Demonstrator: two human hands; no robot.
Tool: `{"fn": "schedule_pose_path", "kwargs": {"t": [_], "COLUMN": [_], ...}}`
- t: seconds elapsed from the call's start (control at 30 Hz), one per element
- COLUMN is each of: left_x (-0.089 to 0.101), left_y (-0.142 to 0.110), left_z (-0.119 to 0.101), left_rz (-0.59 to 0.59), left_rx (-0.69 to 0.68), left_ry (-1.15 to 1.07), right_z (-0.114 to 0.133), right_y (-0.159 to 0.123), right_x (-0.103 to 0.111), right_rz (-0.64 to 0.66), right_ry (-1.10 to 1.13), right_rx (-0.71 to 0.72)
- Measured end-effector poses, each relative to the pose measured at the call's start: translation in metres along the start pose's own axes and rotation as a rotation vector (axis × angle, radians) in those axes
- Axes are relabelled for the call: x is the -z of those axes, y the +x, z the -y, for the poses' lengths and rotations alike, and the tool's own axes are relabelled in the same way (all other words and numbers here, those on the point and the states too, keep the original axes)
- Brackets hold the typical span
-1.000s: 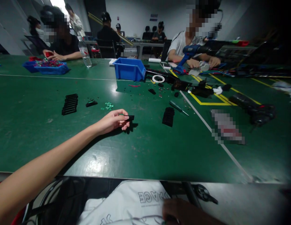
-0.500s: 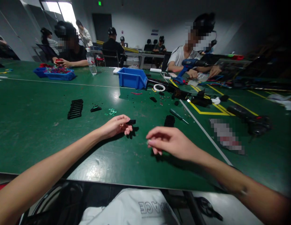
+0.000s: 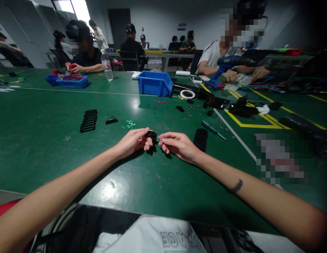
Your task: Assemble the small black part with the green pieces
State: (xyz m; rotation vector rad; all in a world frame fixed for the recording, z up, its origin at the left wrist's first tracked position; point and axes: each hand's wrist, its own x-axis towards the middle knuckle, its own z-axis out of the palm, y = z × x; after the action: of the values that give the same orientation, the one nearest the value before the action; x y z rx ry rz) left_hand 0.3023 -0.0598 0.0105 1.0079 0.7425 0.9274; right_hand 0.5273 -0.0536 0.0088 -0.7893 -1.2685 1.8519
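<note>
Pinched in my left hand [image 3: 134,143] is a small black plastic part [image 3: 151,134], held just above the green tabletop. My right hand [image 3: 179,144] has thumb and forefinger closed on a tiny green piece [image 3: 158,140], right beside the black part; whether the two touch I cannot tell. Left of my hands lie a scatter of small green pieces [image 3: 130,124], a black part with green bits [image 3: 111,120] and a neat row of black parts [image 3: 88,121]. To the right of my right hand are a dark flat block [image 3: 200,139] and a screwdriver [image 3: 213,130].
A blue bin [image 3: 155,83] stands ahead, with a white ring [image 3: 187,94] and loose screws near it. A water bottle [image 3: 107,68] and a blue tray of wires [image 3: 73,81] are farther left. A cordless drill [image 3: 221,70] stands at right, before a co-worker [image 3: 218,52].
My right hand has moved left and forward, bringing its fingertips up to the black part in my left hand. The whole view has shifted slightly.
</note>
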Motion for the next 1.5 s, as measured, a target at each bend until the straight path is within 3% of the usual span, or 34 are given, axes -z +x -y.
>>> {"fn": "schedule_pose_path", "kwargs": {"t": [0.53,1.17,1.5], "left_x": [0.0003,0.0027,0.0003], "left_y": [-0.0006,0.0017,-0.0004], "left_z": [0.0043,0.0046,0.0032], "left_rz": [0.038,0.097,0.15], "left_rx": [-0.019,-0.006,0.001], "left_ry": [0.165,0.125,0.183], "right_z": [-0.001,-0.0037,-0.0032], "right_y": [0.0017,0.0028,0.0027], "right_x": [0.002,0.0043,0.0018], "right_rz": [0.015,0.025,-0.054], "right_ry": [-0.04,-0.026,0.03], "right_rx": [-0.007,0.019,0.074]}}
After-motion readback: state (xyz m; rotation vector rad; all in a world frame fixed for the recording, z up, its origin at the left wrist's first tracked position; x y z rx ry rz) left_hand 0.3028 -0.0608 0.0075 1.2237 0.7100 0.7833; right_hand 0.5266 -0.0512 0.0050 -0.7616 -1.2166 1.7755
